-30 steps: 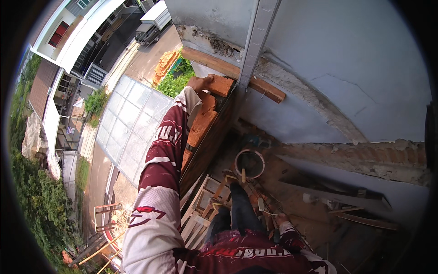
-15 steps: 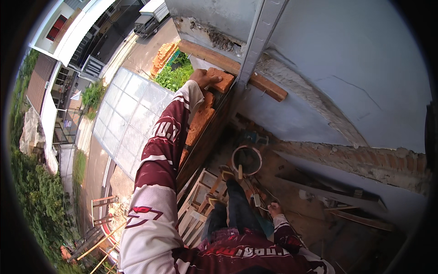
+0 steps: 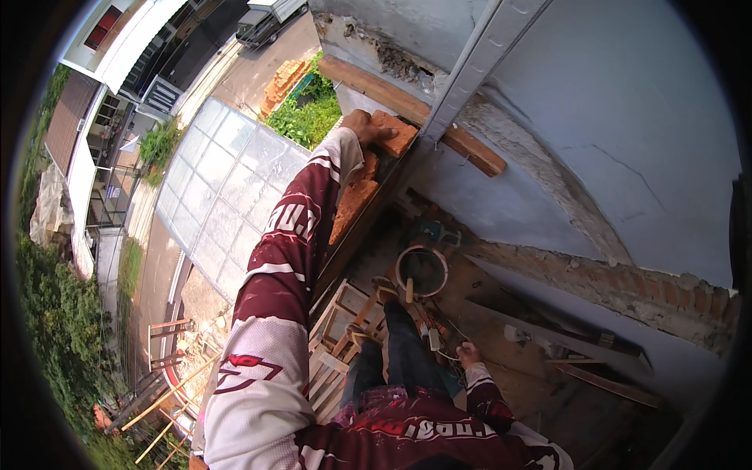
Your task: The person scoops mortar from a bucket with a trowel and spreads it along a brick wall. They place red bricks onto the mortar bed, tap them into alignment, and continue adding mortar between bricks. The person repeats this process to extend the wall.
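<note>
Head view, looking down: the left hand (image 3: 362,129) reaches out at the end of a maroon and white sleeve (image 3: 274,258), its grip clamped on an orange-red brick (image 3: 397,135), with the fingers at the brick's outer end and a digit lying along its near side. That brick sits at the far end of a row of rough bricks (image 3: 352,210) along the wall's edge, close to the foot of a grey metal post (image 3: 470,86). A wooden board (image 3: 376,84) runs just beyond the brick and passes the post, its other end (image 3: 475,152) showing against the grey wall (image 3: 595,102). Low down, the right hand (image 3: 468,355) is near a pale cable (image 3: 448,356) and a small white box (image 3: 433,339); whether its grip is apart or together, I cannot tell. Up from it stands a round bucket (image 3: 446,274) with a wooden handle (image 3: 409,290) at its rim. Left of the legs (image 3: 403,345) lies a slatted wooden frame (image 3: 330,362). Outside, on the left, are a translucent panelled roof (image 3: 227,188), green plants (image 3: 317,117) and a stack of orange bricks (image 3: 283,84).
</note>
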The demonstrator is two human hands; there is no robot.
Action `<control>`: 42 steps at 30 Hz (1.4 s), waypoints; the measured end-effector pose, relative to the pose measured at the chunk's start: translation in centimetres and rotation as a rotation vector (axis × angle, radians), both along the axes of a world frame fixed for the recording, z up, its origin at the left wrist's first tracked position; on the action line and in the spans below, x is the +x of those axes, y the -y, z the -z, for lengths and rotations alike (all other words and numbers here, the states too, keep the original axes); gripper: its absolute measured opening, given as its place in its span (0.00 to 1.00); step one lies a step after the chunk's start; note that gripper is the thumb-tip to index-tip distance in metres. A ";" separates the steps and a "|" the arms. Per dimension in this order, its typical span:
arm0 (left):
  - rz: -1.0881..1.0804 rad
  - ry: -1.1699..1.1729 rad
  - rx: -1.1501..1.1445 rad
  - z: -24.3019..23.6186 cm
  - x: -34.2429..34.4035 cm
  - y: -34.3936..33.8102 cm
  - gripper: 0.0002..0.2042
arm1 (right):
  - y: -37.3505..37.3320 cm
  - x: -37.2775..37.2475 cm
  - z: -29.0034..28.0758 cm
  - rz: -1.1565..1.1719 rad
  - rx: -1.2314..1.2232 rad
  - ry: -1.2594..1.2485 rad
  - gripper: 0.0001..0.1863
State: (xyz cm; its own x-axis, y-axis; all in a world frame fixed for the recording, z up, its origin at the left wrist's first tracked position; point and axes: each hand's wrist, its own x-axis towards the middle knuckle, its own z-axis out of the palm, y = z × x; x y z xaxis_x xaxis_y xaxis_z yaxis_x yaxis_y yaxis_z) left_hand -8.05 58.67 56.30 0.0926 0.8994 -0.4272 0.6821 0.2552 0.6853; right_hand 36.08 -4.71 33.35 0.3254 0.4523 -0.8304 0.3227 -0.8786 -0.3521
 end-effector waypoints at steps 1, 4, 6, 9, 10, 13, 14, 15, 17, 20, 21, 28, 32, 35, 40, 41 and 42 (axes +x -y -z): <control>0.008 0.007 -0.006 0.0 0.0 0.0 0.38 | -0.3 -0.2 -0.3 -0.007 -0.007 -0.001 0.27; 0.015 -0.019 0.020 -0.1 -0.1 0.4 0.38 | -1.6 -1.1 -1.4 -0.013 -0.011 -0.006 0.27; 0.014 -0.067 0.024 -0.6 0.6 0.7 0.39 | -2.3 -1.9 -2.4 -0.010 -0.019 -0.011 0.28; 0.004 -0.106 0.022 -0.7 0.8 0.8 0.39 | -3.3 -2.6 -3.1 0.003 -0.006 -0.024 0.27; 0.002 -0.111 0.020 -0.6 0.8 0.8 0.39 | -3.3 -2.7 -2.9 0.029 0.018 -0.026 0.26; 0.003 -0.090 0.013 -0.3 0.6 0.6 0.38 | -3.1 -2.5 -2.0 0.032 0.043 -0.025 0.25; 0.006 -0.090 0.017 -0.2 0.7 0.5 0.38 | -2.8 -2.3 -1.8 0.022 0.043 -0.024 0.24; 0.010 -0.091 0.022 -0.1 0.7 0.4 0.38 | -2.5 -2.1 -1.6 0.010 0.048 -0.015 0.24; 0.007 -0.103 0.035 0.2 0.6 0.5 0.37 | -2.8 -2.3 -1.7 -0.019 0.058 -0.007 0.24; 0.004 -0.107 0.054 0.2 0.8 0.6 0.36 | -3.1 -2.6 -1.9 -0.073 0.040 0.010 0.24; 0.005 -0.100 0.057 0.1 0.8 0.7 0.36 | -3.0 -2.8 -1.9 -0.047 0.058 0.005 0.24; 0.073 -0.100 0.001 -0.5 0.4 0.5 0.41 | -4.7 -4.6 -3.3 -0.020 0.070 -0.008 0.24; 0.073 -0.109 -0.001 -0.7 0.4 0.5 0.42 | -5.9 -5.1 -4.5 0.019 0.052 -0.036 0.24; 0.051 -0.125 0.022 -0.8 0.7 0.6 0.41 | -5.0 -4.2 -3.0 -0.068 0.068 0.043 0.24; 0.014 -0.145 0.082 0.0 0.7 0.9 0.39 | -6.3 -4.3 -3.8 -0.062 0.018 0.034 0.23; 0.017 -0.156 0.088 0.0 0.8 1.0 0.39 | -6.7 -4.3 -4.0 -0.085 0.009 0.053 0.23; 0.019 -0.167 0.095 0.1 0.9 1.0 0.40 | -7.0 -4.5 -4.2 -0.087 0.029 0.050 0.23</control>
